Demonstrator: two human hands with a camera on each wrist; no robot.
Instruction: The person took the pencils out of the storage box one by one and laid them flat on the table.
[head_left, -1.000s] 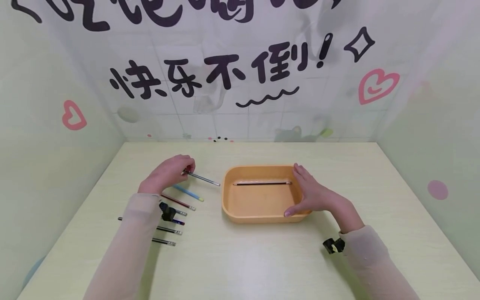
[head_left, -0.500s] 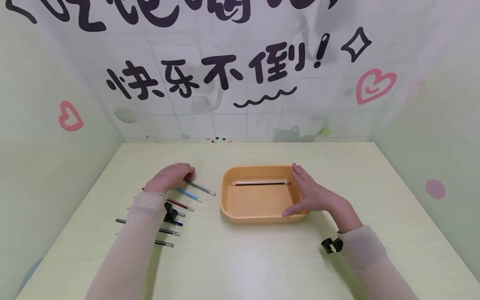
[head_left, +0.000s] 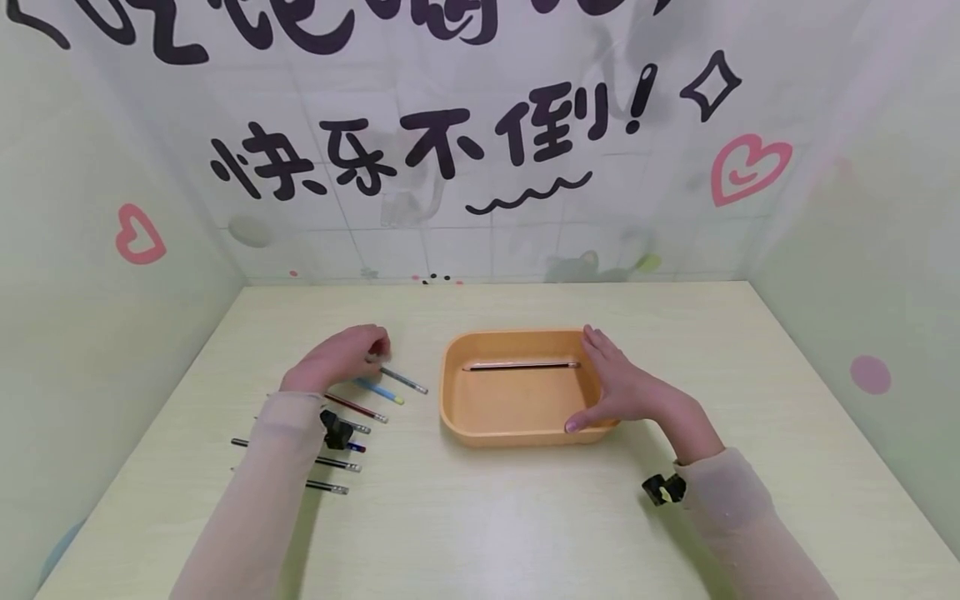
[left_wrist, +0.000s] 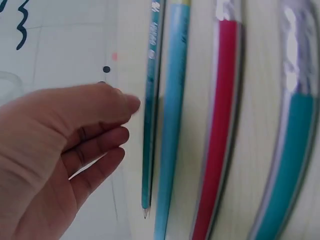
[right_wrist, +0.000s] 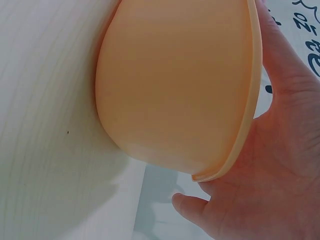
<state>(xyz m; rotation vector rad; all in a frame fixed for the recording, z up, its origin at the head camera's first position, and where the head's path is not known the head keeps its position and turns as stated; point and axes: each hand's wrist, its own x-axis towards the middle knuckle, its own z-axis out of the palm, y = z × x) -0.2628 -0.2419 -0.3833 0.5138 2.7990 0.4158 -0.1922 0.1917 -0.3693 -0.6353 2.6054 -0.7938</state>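
Observation:
My left hand [head_left: 336,358] hovers at the far end of a row of pencils, thumb and fingers loosely bent with nothing between them. In the left wrist view a dark green pencil [left_wrist: 150,105] lies beside the fingertips, with a small gap showing. Alongside it are a light blue pencil [left_wrist: 173,85] and a red pencil [left_wrist: 222,95]. My right hand [head_left: 626,383] spreads over the right end of an orange tray [head_left: 517,438], fingers straight at the back rim and thumb on the front rim. A dark pencil [head_left: 522,367] lies in the tray.
Nearer pencils, among them a black pencil [head_left: 337,463], lie partly under the left sleeve [head_left: 255,492]. The pale wooden table [head_left: 480,517] is bounded by a printed back wall [head_left: 525,242] and side walls.
The left hand has brought the green pencil down nearer the blue one and let go of it, its fingers now apart from it. The right hand stays on the tray.

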